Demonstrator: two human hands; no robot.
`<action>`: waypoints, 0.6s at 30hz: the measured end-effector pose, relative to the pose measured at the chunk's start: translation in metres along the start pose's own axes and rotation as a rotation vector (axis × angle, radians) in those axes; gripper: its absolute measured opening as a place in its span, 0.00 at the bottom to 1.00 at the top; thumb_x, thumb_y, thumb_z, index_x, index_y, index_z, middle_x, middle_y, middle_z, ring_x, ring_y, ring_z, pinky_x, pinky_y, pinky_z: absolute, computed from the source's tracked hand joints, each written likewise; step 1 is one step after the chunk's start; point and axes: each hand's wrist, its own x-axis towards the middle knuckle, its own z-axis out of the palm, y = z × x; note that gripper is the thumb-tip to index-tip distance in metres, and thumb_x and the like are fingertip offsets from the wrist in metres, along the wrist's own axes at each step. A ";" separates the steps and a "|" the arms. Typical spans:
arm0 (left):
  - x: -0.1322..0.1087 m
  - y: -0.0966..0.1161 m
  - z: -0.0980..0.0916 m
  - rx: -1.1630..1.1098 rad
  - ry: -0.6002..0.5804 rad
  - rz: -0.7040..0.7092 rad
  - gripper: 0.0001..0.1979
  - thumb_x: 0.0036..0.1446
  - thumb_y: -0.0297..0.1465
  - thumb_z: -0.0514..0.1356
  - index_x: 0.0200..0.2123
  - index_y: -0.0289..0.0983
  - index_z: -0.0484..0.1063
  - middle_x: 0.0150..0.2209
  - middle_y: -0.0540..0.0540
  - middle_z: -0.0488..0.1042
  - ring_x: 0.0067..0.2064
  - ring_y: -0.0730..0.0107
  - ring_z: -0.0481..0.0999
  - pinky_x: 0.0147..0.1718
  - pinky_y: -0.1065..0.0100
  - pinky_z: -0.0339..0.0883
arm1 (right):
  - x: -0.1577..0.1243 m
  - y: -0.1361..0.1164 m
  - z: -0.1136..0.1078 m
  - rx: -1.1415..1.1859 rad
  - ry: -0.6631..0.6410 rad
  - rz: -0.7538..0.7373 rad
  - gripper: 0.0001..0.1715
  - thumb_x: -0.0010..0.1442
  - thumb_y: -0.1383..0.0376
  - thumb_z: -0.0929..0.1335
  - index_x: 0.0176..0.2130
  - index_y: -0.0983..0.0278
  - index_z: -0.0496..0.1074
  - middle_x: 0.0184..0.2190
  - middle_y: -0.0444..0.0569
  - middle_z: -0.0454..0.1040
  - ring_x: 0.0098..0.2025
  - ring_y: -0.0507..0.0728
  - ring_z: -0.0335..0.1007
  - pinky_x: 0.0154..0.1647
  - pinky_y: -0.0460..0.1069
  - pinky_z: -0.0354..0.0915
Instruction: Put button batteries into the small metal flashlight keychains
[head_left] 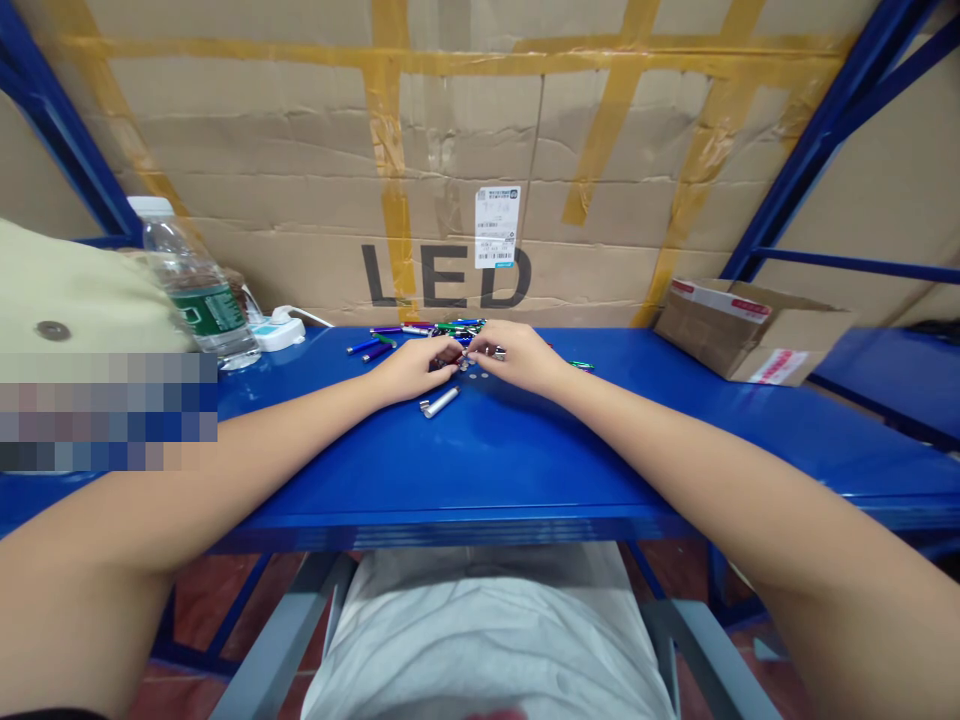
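Near the back middle of the blue table, my left hand (418, 368) and my right hand (523, 357) meet at the fingertips. Both are closed in a pinch around something too small and too covered to name; a bit of dark red shows between them. Just below the fingertips lie several small round silver discs (473, 376), like button cells. Nearer to me, a short silver metal tube (441, 402) with a clip rests at a slant. Behind my hands is a loose pile of coloured metallic tubes (379, 350), blue, purple, green and red, partly hidden by my fingers.
A water bottle (202, 290) and a white power strip (279, 330) stand at the back left, beside a person in a pale cap (82, 290). An open cardboard box (739, 330) sits at the right. A large taped carton (300, 180) forms the back wall between blue posts.
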 end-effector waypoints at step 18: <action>0.001 -0.003 0.001 0.011 -0.021 -0.006 0.10 0.57 0.28 0.57 0.43 0.37 0.70 0.40 0.46 0.78 0.41 0.67 0.77 0.42 0.65 0.71 | 0.000 0.012 -0.005 0.009 -0.430 0.279 0.08 0.59 0.68 0.68 0.38 0.65 0.78 0.39 0.51 0.79 0.39 0.56 0.73 0.40 0.49 0.64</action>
